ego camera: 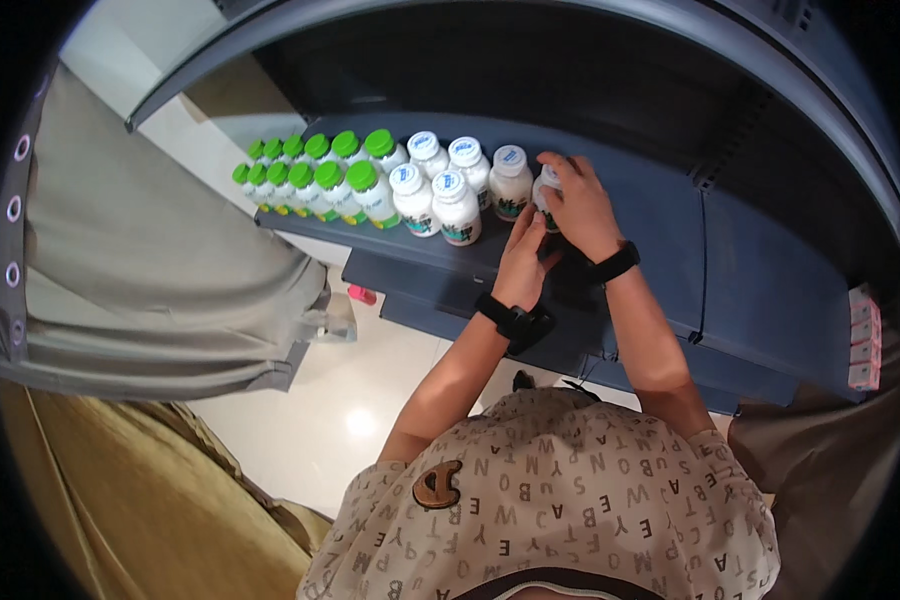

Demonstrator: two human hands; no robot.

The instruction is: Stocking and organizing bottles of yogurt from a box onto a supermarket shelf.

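Observation:
My right hand (586, 208) grips a white plastic bottle (540, 198) with a white cap, its fingers over the cap and right side. Much of that bottle is hidden behind the fingers. Just below, my left hand (523, 262) has its fingertips at the lower front of the same bottle; whether they hold it or only touch is unclear. Immediately left stands another white-capped bottle (511, 184), upright. Further left, several more white-capped bottles (457, 210) stand in two rows. All these bear printed writing.
Green-capped bottles (371, 193) fill two rows at the left end of the dark grey shelf (645, 225). Small pinkish-white boxes (864, 341) sit at its far right end. Lower shelves (420, 282) jut out beneath. A grey curtain (157, 225) hangs at left; a pink object (361, 294) lies below.

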